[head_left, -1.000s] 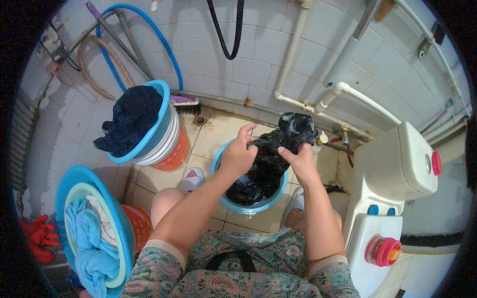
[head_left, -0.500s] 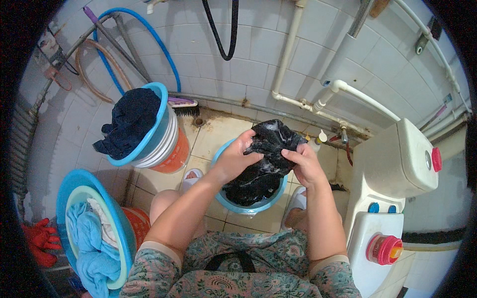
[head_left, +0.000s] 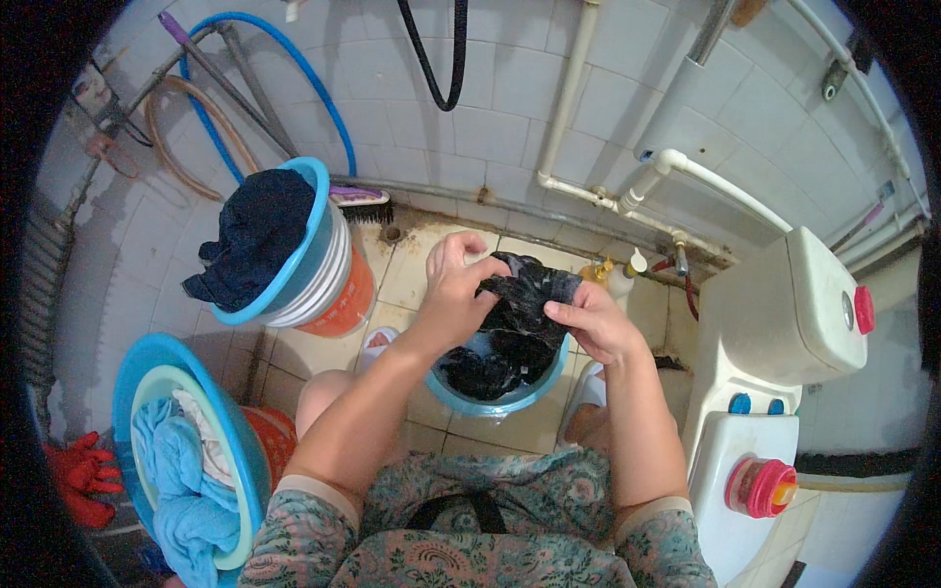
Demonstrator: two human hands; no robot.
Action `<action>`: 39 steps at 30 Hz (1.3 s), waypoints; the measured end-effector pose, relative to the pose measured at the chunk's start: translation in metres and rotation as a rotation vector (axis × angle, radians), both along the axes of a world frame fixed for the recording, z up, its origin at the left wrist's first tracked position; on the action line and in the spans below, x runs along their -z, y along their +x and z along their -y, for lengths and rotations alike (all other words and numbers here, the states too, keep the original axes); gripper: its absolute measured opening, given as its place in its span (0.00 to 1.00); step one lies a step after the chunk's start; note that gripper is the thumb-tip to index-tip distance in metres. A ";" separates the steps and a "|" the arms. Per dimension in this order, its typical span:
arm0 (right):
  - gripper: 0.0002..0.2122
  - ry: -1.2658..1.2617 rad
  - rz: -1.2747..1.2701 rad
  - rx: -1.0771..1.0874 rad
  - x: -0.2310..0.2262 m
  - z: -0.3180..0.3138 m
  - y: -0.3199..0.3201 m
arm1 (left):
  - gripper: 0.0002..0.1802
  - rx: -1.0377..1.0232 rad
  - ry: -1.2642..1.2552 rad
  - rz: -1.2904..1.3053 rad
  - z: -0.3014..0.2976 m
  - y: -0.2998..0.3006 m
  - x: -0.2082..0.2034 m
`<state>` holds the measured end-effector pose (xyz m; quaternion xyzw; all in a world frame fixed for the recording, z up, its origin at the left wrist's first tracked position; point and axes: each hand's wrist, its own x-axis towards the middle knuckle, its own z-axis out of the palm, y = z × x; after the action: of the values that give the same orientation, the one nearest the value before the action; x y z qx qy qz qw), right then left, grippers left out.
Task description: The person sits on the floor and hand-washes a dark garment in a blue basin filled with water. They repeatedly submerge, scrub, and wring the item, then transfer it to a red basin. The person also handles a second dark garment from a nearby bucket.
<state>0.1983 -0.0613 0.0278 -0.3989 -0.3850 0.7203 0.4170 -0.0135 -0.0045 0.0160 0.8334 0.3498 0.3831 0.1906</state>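
Note:
Over a light-blue basin (head_left: 500,405) on the floor, a wet black garment (head_left: 524,309) hangs between my hands, its lower part bunched inside the basin. My left hand (head_left: 457,284) pinches the garment's left edge, some fingers raised and bent. With thumb on top, my right hand (head_left: 596,321) grips the right end, where a greyish patch of cloth shows. A little whitish water is visible in the basin beside the cloth.
Dark clothes (head_left: 265,230) fill a blue basin atop an orange-and-white bucket (head_left: 338,294). Blue towels (head_left: 176,470) lie in nested basins at lower left. A toilet (head_left: 784,323) stands at right. Pump bottles (head_left: 619,279), a brush (head_left: 363,201) and pipes line the wall.
My left hand has moved left and up, its grip shifted on the garment. The held part is stretched more sideways and sits slightly lower. The right hand stays almost in place.

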 end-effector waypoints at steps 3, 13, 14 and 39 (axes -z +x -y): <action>0.12 0.038 0.111 0.074 0.000 -0.001 0.003 | 0.17 0.110 -0.198 0.123 -0.006 -0.001 0.005; 0.41 0.179 0.265 0.078 0.018 0.000 -0.030 | 0.10 0.209 -1.215 0.893 0.008 0.012 -0.006; 0.40 0.102 0.188 0.024 0.020 -0.001 -0.032 | 0.10 0.256 -1.265 0.952 0.010 0.011 -0.014; 0.16 0.391 0.996 0.542 0.047 -0.020 -0.054 | 0.24 -0.145 -1.436 1.117 0.022 0.051 0.017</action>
<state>0.1445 -0.0412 -0.0193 -0.6882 -0.5441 0.2307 0.4208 0.0378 -0.0261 -0.0008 0.1837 0.4127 0.4321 0.7806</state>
